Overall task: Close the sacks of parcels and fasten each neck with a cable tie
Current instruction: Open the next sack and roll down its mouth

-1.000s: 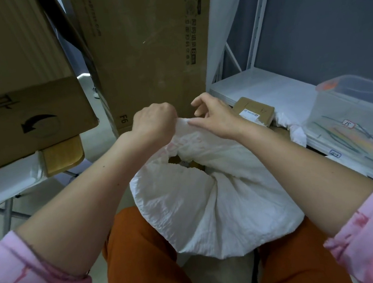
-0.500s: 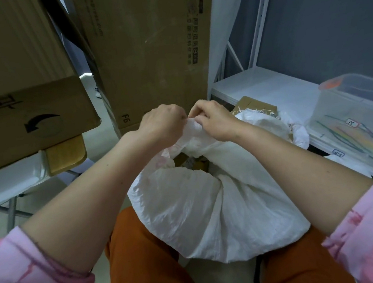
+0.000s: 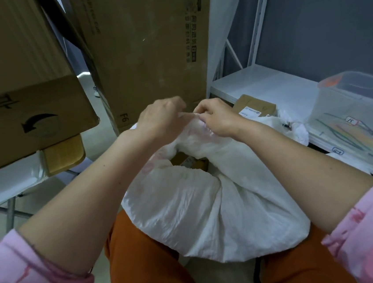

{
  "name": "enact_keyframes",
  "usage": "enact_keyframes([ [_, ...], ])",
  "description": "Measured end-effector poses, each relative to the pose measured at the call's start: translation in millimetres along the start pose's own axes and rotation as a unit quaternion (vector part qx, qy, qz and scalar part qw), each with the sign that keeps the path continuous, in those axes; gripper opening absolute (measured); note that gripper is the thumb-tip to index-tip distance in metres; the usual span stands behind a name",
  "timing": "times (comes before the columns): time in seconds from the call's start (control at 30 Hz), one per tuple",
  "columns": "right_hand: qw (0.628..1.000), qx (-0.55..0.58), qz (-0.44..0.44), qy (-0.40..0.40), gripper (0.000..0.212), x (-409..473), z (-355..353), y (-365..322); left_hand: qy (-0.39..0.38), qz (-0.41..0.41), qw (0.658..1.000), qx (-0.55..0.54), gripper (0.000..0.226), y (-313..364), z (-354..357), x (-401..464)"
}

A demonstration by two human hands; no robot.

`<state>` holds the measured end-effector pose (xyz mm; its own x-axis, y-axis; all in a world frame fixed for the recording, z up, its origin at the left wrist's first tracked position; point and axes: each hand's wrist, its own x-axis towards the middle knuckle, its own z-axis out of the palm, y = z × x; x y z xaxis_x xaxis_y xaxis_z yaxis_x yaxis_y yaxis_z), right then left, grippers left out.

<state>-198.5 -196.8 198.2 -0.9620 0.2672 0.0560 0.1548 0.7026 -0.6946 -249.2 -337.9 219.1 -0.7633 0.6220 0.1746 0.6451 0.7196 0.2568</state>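
The white woven plastic sack point(image 3: 202, 211) is held between the orange-trousered knees, its mouth now gathered to a ridge where a second ago it was spread apart. The rim is pinched by the left hand point(image 3: 162, 120) and the right hand point(image 3: 216, 117), fingers curled on the fabric, knuckles nearly touching. A gap remains below; brown parcels point(image 3: 188, 161) show through. No cable tie is seen at the neck; fastening is judged outstanding. Coloured ties appear to lie in the clear plastic tub point(image 3: 358, 118) on the white shelf point(image 3: 267, 84).

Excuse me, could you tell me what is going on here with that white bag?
A seated person is closing a white sack of parcels held between their knees. Both the left hand and the right hand grip the gathered rim at the top. The mouth below is partly open, a parcel showing inside. No cable tie is on the neck yet.
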Motion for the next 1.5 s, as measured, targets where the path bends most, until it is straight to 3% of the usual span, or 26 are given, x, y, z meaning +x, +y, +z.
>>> enact_keyframes([
  [0.07,0.999,0.032,0.014,-0.013,0.013,1.7,1.4,1.2,-0.047,0.013,0.999,-0.005,0.025,2.9,4.2,2.4],
  [0.13,0.999,0.038,0.007,-0.006,0.008,-1.1,1.2,1.3,-0.025,-0.008,0.999,0.030,0.020,-2.1,10.6,6.2],
  [0.27,0.982,-0.162,-0.039,0.087,0.025,-4.5,-5.9,7.0,0.041,-0.092,0.992,0.071,0.016,-15.6,12.7,9.5],
  [0.33,0.969,-0.218,-0.027,0.108,0.017,-4.2,-10.1,7.5,0.037,-0.115,0.991,0.062,0.016,-18.7,10.6,11.7],
  [0.47,0.992,-0.109,0.014,0.064,0.016,-4.1,-14.0,4.3,0.046,-0.125,0.990,0.056,0.016,-17.4,9.8,11.1],
  [0.57,0.999,-0.025,0.041,0.025,0.024,-5.4,-14.1,1.1,0.080,-0.046,0.995,0.029,0.028,-5.2,9.2,6.3],
  [0.67,0.998,0.021,0.052,0.000,0.018,-8.6,-15.8,-2.2,0.003,0.011,0.999,-0.039,0.032,6.5,8.3,4.2],
  [0.77,0.998,0.026,0.065,0.003,0.016,-6.7,-14.3,0.4,-0.048,0.000,0.998,-0.031,0.025,3.9,12.3,9.0],
  [0.83,0.992,-0.088,0.041,0.083,0.014,-7.0,-11.6,3.2,-0.046,-0.049,0.997,-0.032,0.024,-1.6,15.0,13.2],
  [0.9,0.950,-0.243,-0.054,0.190,0.018,-10.5,-9.0,4.6,-0.047,-0.095,0.993,-0.048,0.024,-7.7,16.5,18.3],
  [0.93,0.935,-0.269,-0.107,0.206,0.021,-13.7,-7.7,4.8,-0.053,-0.112,0.990,-0.062,0.025,-10.0,16.1,21.1],
  [1.03,0.926,-0.303,-0.167,0.149,0.023,-20.1,3.2,7.7,-0.080,-0.151,0.978,-0.122,0.026,-13.2,10.5,26.7],
  [1.27,0.951,-0.270,-0.118,0.094,0.008,-14.9,13.7,6.5,-0.216,-0.132,0.962,-0.105,0.033,-23.3,3.3,22.1],
  [1.37,0.972,-0.221,-0.069,0.044,0.004,-9.0,13.9,2.0,-0.119,-0.137,0.980,-0.077,0.032,-25.3,8.8,21.8],
  [1.43,0.985,-0.165,-0.042,0.030,0.004,-2.0,13.4,1.5,-0.029,-0.066,0.996,-0.047,0.033,-19.6,12.5,20.4],
  [1.5,0.993,-0.113,-0.023,0.022,0.005,2.6,12.9,0.6,-0.028,0.001,0.998,-0.053,0.036,-11.3,13.7,15.1],
])
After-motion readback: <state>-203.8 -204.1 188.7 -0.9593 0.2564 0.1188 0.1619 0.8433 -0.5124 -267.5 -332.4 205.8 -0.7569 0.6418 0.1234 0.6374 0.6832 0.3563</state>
